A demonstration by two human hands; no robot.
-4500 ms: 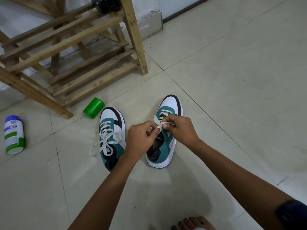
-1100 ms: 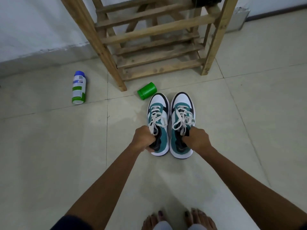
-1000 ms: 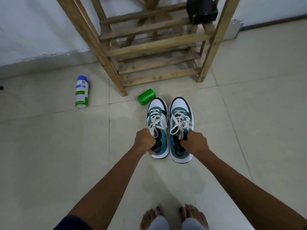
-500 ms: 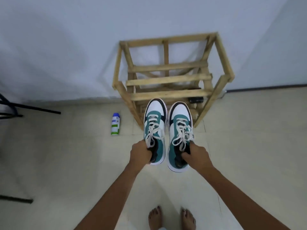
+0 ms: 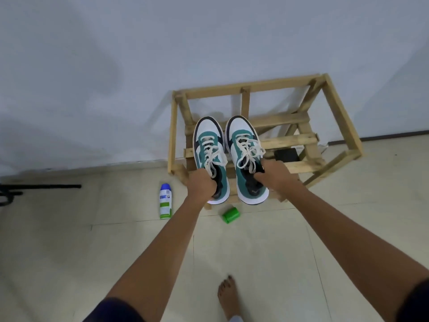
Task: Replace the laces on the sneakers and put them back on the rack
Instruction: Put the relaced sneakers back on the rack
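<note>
While both sneakers hang in the air over the front of the wooden rack (image 5: 336, 117), toes pointing to twelve o'clock, each is carried by its heel end. The left sneaker (image 5: 209, 149) is gripped by the left hand (image 5: 202, 185), fingers curled round the collar; the right sneaker (image 5: 245, 156) is held by the right hand (image 5: 275, 176), whose thumb hooks into the shoe's opening. Both shoes are white, teal and black, threaded with pale laces (image 5: 249, 151) tied in loose bows, and they sit side by side, just apart. Whether either sole touches a slat cannot be told.

At three o'clock from the right sneaker a small black box (image 5: 286, 155) rests on a lower slat of the rack. At six o'clock from the shoes, on the floor, lies a green cap (image 5: 230, 214) on its side; at eight o'clock lies a spray can (image 5: 165, 201) with a blue top and a green band.

Pale square tiles with thin dark joints cover the floor (image 5: 267, 252). A plain white wall (image 5: 162, 54) rises behind the rack, with a dark skirting strip at three o'clock. At nine o'clock thin black metal legs (image 5: 39, 187) reach across the tiles. One bare foot (image 5: 228, 296) stands at six o'clock.
</note>
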